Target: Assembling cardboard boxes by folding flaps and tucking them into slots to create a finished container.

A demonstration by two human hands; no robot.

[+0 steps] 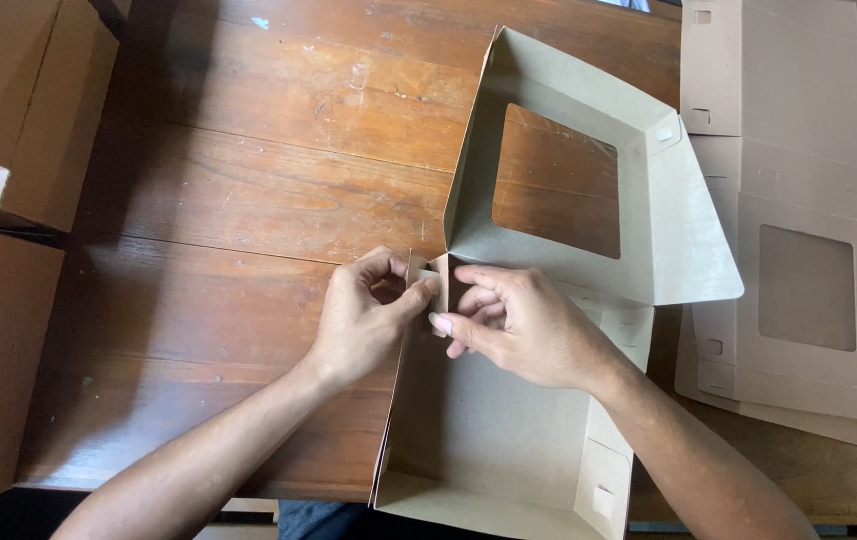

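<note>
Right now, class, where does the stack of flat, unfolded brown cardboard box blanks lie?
In the head view, the stack of flat brown cardboard box blanks lies at the right edge of the wooden table, just right of the half-folded windowed box that both hands work on.

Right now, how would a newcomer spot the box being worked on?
On the wooden table, look mid-frame for the half-folded box whose windowed lid stands open. Unlike the flat stack at right, it has raised walls, with the left hand and right hand pinching its corner.
</note>
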